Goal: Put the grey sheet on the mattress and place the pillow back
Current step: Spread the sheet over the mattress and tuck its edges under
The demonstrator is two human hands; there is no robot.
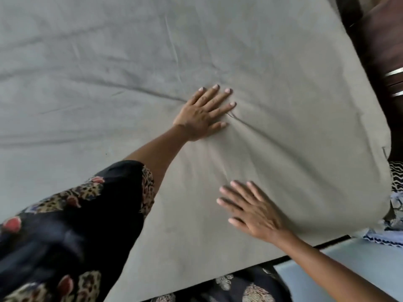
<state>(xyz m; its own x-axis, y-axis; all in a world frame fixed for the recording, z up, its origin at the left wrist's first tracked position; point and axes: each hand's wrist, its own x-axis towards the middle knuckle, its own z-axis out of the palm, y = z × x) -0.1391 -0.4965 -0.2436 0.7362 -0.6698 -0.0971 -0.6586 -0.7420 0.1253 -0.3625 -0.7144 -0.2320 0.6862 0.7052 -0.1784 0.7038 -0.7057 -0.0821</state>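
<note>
- The grey sheet lies spread across the bed, covering the whole top as far as its near edge and right corner; the mattress itself is hidden beneath it.
- The left hand lies flat on the sheet with fingers straight and spread. Creases fan out from it, one long fold running off to the left.
- The right hand is also flat, palm down and fingers apart, nearer the bed's edge and well apart from the left hand; neither hand grips anything.
- A dark patterned sleeve covers the left upper arm.
- Beyond the right corner stands dark wooden furniture, with patterned cloth below it and pale floor alongside.
</note>
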